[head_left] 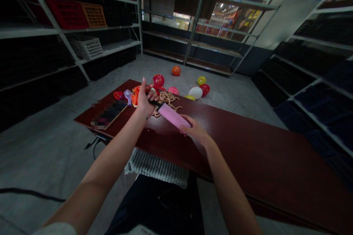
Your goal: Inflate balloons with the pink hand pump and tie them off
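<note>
A pink hand balloon pump [172, 115] with a black end is held at a slant above the brown table. My left hand [147, 100] is closed around its black end, thumb sticking up. The lower end of the pink barrel lies in the curled fingers of my right hand [194, 129]. Just beyond my left hand, a tangle of long beige balloons [167, 97] rests on the table. Uninflated orange [135, 96], purple [128, 96] and red balloons [118, 96] lie to its left, the orange ones partly hidden by the hand.
A dark flat device [110, 115], partly pixelated, lies on the left of the table [248, 147]. Inflated balloons, among them an orange one [176, 70] and a white one [195, 93], are on the floor behind. Shelves with crates [92, 14] stand around; a cable [30, 192] runs at left.
</note>
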{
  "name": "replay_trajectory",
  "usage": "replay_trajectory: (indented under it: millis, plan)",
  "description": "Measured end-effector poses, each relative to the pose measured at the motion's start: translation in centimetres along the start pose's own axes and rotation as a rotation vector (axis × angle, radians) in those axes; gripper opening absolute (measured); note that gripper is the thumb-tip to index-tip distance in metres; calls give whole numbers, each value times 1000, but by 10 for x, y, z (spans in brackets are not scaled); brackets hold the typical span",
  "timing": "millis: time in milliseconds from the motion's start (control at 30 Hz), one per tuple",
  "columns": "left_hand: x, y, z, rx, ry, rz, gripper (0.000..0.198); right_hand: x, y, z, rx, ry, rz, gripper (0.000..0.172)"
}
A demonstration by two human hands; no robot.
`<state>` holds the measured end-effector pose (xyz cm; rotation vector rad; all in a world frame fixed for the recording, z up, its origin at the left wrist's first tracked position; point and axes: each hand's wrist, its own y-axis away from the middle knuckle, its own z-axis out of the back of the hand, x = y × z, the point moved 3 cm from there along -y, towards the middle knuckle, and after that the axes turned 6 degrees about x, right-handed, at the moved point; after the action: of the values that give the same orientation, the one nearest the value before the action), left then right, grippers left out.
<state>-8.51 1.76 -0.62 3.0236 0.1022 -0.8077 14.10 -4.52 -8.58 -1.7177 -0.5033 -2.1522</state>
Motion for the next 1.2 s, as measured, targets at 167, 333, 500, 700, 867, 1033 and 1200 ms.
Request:
replay_trajectory:
  millis: [167, 333, 500, 700, 867, 1033, 1200]
  plan:
    - [31, -17, -6, -15, 57, -24, 57, -4, -4, 28, -263, 283, 124, 65]
    - [60, -32, -3, -30, 66, 7, 57, -23, 0, 37, -414, 252, 137, 59]
    - [70, -40, 14, -51, 112, 49, 59, -26, 6, 38, -494, 211, 158, 55]
    - [52, -44, 23, -20, 133, 3, 61, -27, 11, 41, -598, 158, 175, 46]
    - [33, -43, 25, -12, 200, -26, 63, -36, 20, 48, -784, -64, 130, 46]
    - [20, -42, 28, 16, 222, -70, 64, -33, 30, 60, -1011, -169, 195, 43]
    - [18, -42, 30, 91, 257, -97, 64, -22, 38, 69, -1120, -197, 301, 35]
